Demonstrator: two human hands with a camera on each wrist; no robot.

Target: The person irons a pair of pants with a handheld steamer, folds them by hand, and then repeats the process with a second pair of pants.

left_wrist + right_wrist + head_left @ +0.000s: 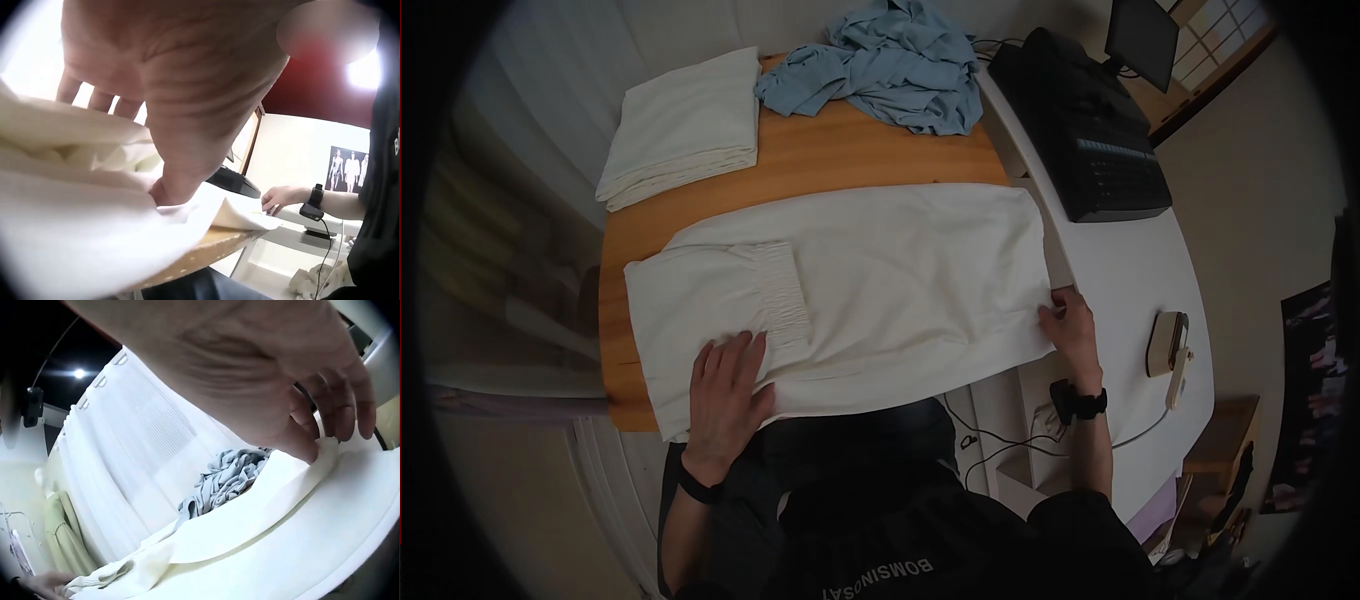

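Note:
A white cloth garment (900,270) lies spread across the wooden table, its left part folded over so that a gathered elastic band (783,295) faces up. On that folded part rests my left hand (725,405), fingers extended toward the band and thumb out to the side. In the left wrist view its thumb touches the white cloth near the table edge. At the garment's right end, my right hand (1074,335) pinches the edge. The right wrist view shows a bit of raised cloth (326,453) between thumb and fingers.
Behind the garment on the wooden table (850,155) are a folded white stack (685,125) and a crumpled blue-grey cloth (910,75). To the right, a white desk (1135,290) carries a black keyboard-like machine (1090,140) and a small beige device (1167,343). Cables hang below.

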